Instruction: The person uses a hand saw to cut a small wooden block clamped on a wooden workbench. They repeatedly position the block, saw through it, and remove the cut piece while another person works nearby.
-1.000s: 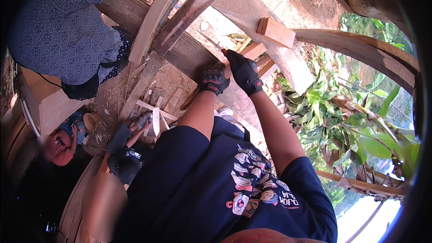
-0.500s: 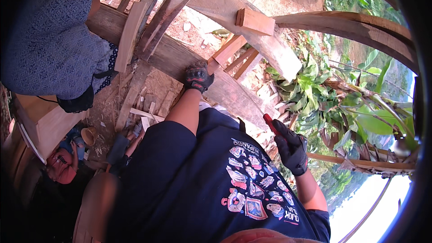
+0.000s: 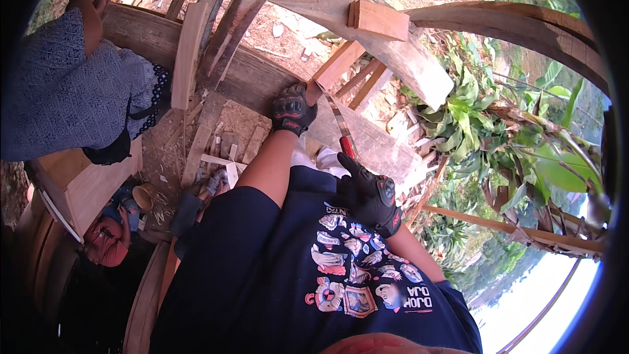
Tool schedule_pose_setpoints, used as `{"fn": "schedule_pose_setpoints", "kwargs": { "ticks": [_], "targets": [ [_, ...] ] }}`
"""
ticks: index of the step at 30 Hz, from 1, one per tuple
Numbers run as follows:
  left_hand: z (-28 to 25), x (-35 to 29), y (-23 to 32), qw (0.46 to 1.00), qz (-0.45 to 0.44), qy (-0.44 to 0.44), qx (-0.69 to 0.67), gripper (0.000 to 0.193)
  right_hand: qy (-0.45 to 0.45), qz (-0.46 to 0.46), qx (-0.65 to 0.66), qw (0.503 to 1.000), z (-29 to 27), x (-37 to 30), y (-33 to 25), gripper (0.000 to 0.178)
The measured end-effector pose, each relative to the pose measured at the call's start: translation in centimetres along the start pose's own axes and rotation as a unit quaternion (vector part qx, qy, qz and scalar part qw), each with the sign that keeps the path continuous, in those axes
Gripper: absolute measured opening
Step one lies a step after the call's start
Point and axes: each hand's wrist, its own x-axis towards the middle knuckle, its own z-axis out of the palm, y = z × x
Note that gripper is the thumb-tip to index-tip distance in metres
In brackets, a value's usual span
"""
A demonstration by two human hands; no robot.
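My left hand (image 3: 294,110), in a black glove with red marks, is closed around the near end of a short wooden block (image 3: 338,65) that lies across a broad plank (image 3: 252,78). In my right hand (image 3: 370,198), also black-gloved, is the red handle of what looks like a hand saw (image 3: 345,147). Its long narrow blade slants up and to the left, with the tip close to the block's end beside my left fingers. Whether the blade touches the wood I cannot tell.
A loose wooden block (image 3: 380,21) rests on a curved timber (image 3: 327,0) ahead. Upright ribs (image 3: 239,26) stand left of my left hand. A person in patterned blue clothing (image 3: 59,92) is at the left; another in red (image 3: 108,242) sits lower. Leafy plants (image 3: 468,98) grow at right.
My right hand has swung left and inward with the saw, bringing its blade up to the block's end. My left hand keeps its hold on the block.
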Motion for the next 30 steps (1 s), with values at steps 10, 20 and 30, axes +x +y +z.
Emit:
{"fn": "schedule_pose_setpoints", "kwargs": {
  "ticks": [10,20,30],
  "targets": [
    [-1.0,-0.1,0.6,0.999,-0.001,-0.033,-0.024,0.032,0.113,-0.004,-0.042,0.993,-3.4,0.4,2.6,0.053],
    [0.6,-0.5,1.0,0.996,-0.078,0.016,-0.033,0.036,0.127,-0.048,-0.019,0.991,-1.4,0.9,5.3,0.048],
    [0.5,-0.6,1.8,0.993,-0.118,-0.016,0.028,0.047,0.156,-0.052,0.126,0.978,-6.5,3.4,12.6,0.033]
  ]
}}
